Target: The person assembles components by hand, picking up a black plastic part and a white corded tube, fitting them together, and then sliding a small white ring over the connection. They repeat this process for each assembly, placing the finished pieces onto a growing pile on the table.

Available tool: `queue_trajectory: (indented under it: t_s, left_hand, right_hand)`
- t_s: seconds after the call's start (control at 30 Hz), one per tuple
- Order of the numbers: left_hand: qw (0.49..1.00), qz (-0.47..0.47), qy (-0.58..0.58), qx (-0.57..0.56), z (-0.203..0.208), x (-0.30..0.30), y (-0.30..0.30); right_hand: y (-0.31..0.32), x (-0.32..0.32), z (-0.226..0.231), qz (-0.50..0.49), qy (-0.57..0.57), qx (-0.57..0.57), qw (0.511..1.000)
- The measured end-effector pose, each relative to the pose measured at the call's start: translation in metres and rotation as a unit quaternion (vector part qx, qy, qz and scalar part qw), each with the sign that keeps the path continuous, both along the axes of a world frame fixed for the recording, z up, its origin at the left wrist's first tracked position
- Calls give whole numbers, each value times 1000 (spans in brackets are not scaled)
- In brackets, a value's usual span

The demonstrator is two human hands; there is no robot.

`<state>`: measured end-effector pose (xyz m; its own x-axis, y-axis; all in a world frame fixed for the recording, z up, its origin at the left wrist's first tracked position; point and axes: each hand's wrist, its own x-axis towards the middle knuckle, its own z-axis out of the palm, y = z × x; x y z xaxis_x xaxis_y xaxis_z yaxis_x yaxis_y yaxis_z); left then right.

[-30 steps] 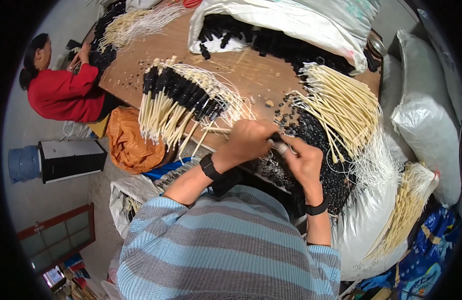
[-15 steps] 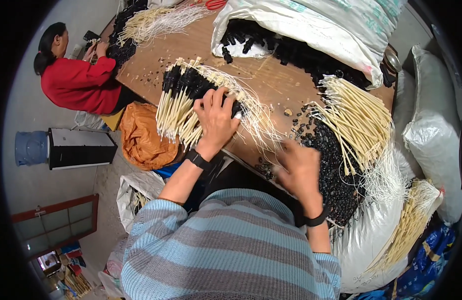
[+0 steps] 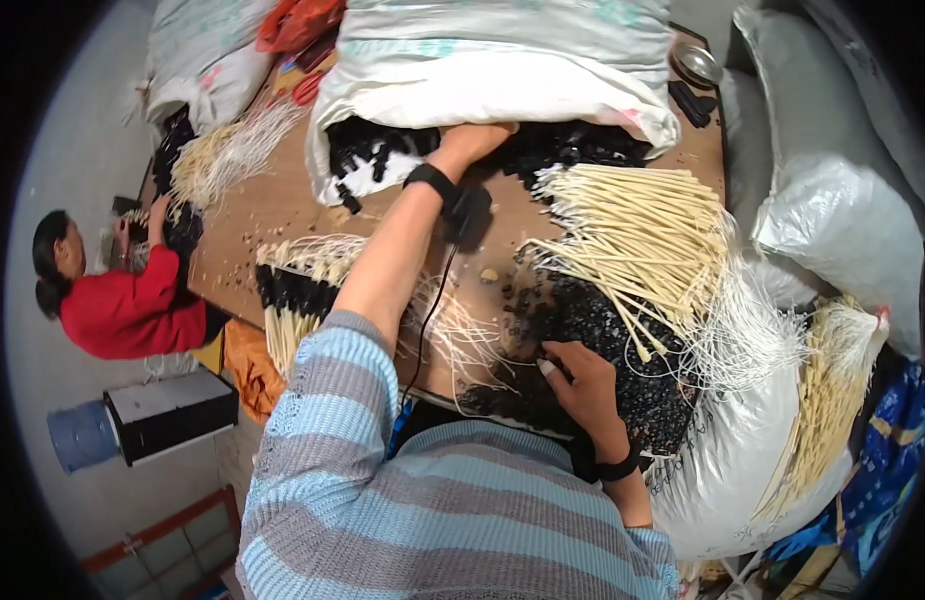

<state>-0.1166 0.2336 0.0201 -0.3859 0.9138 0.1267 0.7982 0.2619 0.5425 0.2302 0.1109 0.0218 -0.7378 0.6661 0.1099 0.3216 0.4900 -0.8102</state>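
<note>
Two hands: left hand [image 3: 478,143] inside white sack [image 3: 503,88] at black parts [image 3: 588,147] (fingers hidden, cannot tell); right hand [image 3: 589,392] half-curled, thumb near forefinger, pinch unclear, over black bits [image 3: 648,405] near edge of table [image 3: 278,200], bare left of sack.

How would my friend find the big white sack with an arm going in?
Start at the brown wooden table, then look along its far side. There lies a big white woven sack, its wide mouth open, short black pieces inside. Unlike the stuffed pale sacks at the right, this one has the camera wearer's left hand partly inside it.
</note>
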Motion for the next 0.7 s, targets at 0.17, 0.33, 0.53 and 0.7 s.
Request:
queue_trajectory:
  t_s: [0.17,0.33,0.53,0.7]
  left_hand:
    - [983,47,10,-177,-9,14,5]
    - [990,-44,134,22,-46,10,-47]
    - [988,-145,-36,-36,-25,24,-90]
    - [994,-76,14,74,12,45,-131]
  right_hand:
    - [11,11,-5,-34,-10,-17,999]
    - [25,5,-6,-31,14,-11,999]
    - [42,19,-9,-111,-12,73,991]
    - [53,26,1,-189,-103,227,950]
